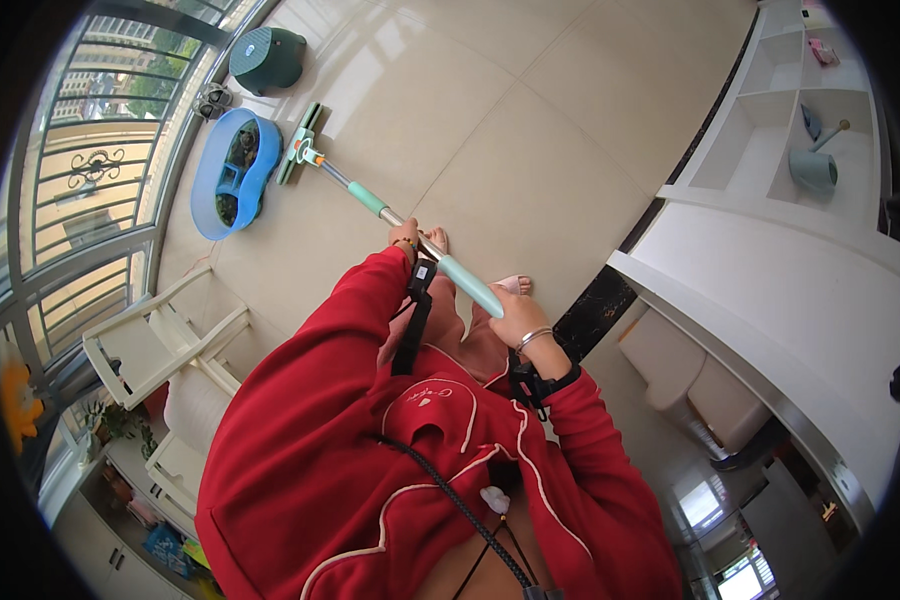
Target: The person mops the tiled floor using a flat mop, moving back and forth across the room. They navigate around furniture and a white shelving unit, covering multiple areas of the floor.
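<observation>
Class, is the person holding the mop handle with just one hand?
No, the left hand and right hand both grip the mop handle.

Home, railed windows, watering can, tiled floor

White script, red top, too small to read

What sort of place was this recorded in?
Probably a home, perhaps an enclosed balcony or sunroom: railed windows run along the left, what looks like a white high chair stands near them, and a blue plastic tub sits on the tiled floor.
</observation>
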`<state>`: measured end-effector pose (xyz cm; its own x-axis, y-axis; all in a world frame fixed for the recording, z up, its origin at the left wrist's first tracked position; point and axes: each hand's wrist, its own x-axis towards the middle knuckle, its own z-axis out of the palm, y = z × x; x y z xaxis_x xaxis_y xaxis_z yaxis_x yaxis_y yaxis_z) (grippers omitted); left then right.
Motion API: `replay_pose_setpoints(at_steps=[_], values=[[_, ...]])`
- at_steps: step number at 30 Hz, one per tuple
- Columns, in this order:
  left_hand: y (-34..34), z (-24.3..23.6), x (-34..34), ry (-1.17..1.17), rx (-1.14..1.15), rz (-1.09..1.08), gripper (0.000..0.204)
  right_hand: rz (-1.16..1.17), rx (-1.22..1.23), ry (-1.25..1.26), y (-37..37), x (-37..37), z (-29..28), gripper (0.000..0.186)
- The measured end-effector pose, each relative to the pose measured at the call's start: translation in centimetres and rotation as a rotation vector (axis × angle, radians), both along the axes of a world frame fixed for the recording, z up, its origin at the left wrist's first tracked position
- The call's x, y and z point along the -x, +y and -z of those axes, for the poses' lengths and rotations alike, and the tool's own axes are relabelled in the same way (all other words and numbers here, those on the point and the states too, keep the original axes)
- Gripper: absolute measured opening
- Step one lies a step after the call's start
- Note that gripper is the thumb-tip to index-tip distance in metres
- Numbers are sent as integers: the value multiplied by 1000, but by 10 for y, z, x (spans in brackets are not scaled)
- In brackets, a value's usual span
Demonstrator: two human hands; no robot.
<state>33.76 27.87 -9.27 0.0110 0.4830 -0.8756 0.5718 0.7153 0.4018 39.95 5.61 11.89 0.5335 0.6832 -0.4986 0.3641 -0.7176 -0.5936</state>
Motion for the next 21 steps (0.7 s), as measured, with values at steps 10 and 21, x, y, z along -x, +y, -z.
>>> replay_pose_setpoints(at_steps=[10,21], values=[[-181,-24,-72,-107,398,-391,22,224,142,47,-209,-45,-115,44],[-477,-101,-84,53,654,329,13,1026,230,224,-416,85,-248,47]])
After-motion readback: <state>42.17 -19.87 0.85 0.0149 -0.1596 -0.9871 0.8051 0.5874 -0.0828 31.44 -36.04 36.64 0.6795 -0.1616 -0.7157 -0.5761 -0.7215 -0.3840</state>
